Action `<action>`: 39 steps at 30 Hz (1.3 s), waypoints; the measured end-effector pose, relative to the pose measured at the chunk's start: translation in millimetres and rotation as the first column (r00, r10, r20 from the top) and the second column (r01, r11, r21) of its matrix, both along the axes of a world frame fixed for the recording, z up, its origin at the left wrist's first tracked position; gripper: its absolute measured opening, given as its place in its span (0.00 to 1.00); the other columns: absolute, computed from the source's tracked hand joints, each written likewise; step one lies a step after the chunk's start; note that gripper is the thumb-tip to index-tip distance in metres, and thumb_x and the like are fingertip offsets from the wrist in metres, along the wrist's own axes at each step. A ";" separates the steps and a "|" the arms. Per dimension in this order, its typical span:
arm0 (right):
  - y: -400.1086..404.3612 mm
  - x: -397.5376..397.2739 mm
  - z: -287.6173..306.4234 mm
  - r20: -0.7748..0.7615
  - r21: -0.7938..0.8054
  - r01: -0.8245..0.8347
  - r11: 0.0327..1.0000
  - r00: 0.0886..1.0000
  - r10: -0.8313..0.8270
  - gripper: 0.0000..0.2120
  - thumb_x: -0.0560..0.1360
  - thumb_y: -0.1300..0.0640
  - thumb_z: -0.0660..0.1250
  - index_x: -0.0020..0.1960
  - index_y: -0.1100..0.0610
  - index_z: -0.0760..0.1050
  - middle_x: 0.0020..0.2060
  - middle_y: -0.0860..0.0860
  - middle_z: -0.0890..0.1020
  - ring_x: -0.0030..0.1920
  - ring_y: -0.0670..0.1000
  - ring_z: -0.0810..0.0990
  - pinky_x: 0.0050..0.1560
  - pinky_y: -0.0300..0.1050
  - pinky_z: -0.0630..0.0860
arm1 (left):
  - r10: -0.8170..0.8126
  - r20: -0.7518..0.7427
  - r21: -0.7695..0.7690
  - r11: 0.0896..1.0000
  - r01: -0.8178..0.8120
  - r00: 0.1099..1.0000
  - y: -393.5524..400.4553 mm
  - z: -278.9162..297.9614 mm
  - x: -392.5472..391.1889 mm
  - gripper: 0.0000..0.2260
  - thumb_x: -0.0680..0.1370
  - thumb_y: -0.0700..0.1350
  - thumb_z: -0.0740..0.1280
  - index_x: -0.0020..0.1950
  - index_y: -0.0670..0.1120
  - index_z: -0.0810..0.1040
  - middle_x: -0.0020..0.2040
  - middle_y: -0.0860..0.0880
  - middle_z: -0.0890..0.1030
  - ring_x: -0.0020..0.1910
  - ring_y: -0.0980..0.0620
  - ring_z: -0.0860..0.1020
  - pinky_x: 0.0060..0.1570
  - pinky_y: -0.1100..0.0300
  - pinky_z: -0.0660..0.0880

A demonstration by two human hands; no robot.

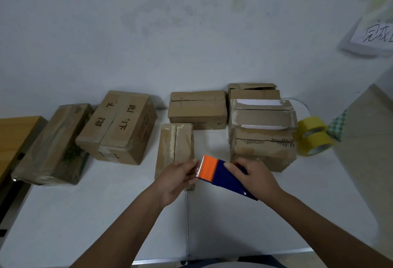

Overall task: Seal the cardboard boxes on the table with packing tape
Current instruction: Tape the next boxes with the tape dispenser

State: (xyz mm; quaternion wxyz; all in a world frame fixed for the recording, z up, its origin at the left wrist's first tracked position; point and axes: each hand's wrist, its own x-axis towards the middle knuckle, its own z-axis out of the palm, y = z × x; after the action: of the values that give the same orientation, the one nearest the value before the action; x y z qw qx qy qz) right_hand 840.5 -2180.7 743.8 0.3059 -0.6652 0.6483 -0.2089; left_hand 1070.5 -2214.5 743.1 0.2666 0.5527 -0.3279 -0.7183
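Holding the tape dispenser [225,177] between both hands over the white table [106,214], just in front of the boxes. Left hand [176,179] pinches at the serrated orange blade end, fingertips at the tape edge; right hand [255,177] grips the blue body from above, fingers curled round it.

Boxes left to right: a plastic-wrapped box [53,144] lies tilted at the far left, near a wooden surface [14,133]. Next, a large box with black handwriting [119,127], flaps shut, seam showing. Then a narrow flat box [175,146] directly beyond the left hand, its near end hidden by that hand, centre seam visible with old tape marks. Behind it, a low wide box [197,108], closed. At right, a stack of boxes [262,127] just beyond the right hand, white paper showing at the flap edges (contents otherwise not visible). Two yellow tape rolls [314,134] sit just right of the stack, touching each other.
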 end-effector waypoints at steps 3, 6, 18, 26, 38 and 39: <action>-0.5 2.2 3.8 0.000 0.000 -0.015 1.000 1.000 0.015 0.21 0.73 0.30 0.51 0.41 0.45 0.72 0.33 0.42 0.78 0.34 0.41 0.78 0.35 0.32 0.67 | -0.021 0.025 -0.038 0.999 0.022 0.999 1.6 3.1 -1.5 0.11 0.82 0.44 0.66 0.58 0.41 0.83 0.56 0.40 0.83 0.53 0.50 0.81 0.55 0.57 0.78; -2.1 4.3 8.7 -0.016 -0.001 -0.037 0.999 0.999 0.037 0.23 0.72 0.31 0.50 0.43 0.47 0.74 0.36 0.44 0.79 0.36 0.42 0.78 0.35 0.33 0.68 | 0.005 0.097 -0.057 0.998 0.001 0.995 3.3 2.5 -3.1 0.10 0.82 0.43 0.65 0.57 0.42 0.84 0.55 0.39 0.83 0.53 0.48 0.81 0.58 0.53 0.77; -15.9 4.9 16.5 -0.115 0.099 -0.189 0.977 0.973 0.200 0.25 0.76 0.32 0.57 0.56 0.51 0.77 0.44 0.46 0.81 0.42 0.44 0.80 0.38 0.36 0.73 | 0.180 0.216 -0.162 0.976 -0.147 0.960 16.0 4.0 3.0 0.07 0.82 0.42 0.65 0.49 0.45 0.83 0.42 0.49 0.86 0.44 0.53 0.83 0.39 0.67 0.77; -28.7 2.3 21.4 -0.185 0.149 -0.279 0.949 0.935 0.304 0.23 0.76 0.31 0.56 0.49 0.50 0.76 0.38 0.45 0.79 0.38 0.43 0.78 0.34 0.35 0.68 | 0.392 0.137 -0.172 0.914 -0.368 0.910 13.1 -2.7 65.4 0.05 0.79 0.38 0.68 0.48 0.38 0.82 0.40 0.44 0.83 0.41 0.51 0.80 0.48 0.62 0.79; -31.5 12.8 6.0 -0.347 0.127 -0.236 0.963 0.899 0.266 0.33 0.69 0.23 0.46 0.37 0.50 0.72 0.32 0.48 0.77 0.34 0.47 0.77 0.38 0.45 0.76 | 0.412 0.207 -0.143 0.910 -0.389 0.887 23.8 -19.5 88.1 0.06 0.79 0.40 0.69 0.52 0.39 0.84 0.41 0.46 0.85 0.43 0.52 0.83 0.51 0.59 0.77; -31.6 13.7 5.5 -0.368 0.130 -0.233 0.964 0.891 0.266 0.32 0.70 0.24 0.47 0.37 0.51 0.73 0.32 0.49 0.77 0.35 0.48 0.77 0.38 0.45 0.75 | 0.417 0.219 -0.161 0.907 -0.389 0.882 23.6 -20.7 88.1 0.06 0.79 0.40 0.69 0.52 0.39 0.84 0.42 0.46 0.85 0.43 0.52 0.83 0.51 0.59 0.77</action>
State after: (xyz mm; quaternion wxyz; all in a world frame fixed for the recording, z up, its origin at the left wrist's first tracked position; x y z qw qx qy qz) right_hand 854.1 -2212.4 749.3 0.2250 -0.7576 0.6127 -0.0073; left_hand 1158.6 -2190.8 722.4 0.3975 0.6782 -0.2763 -0.5529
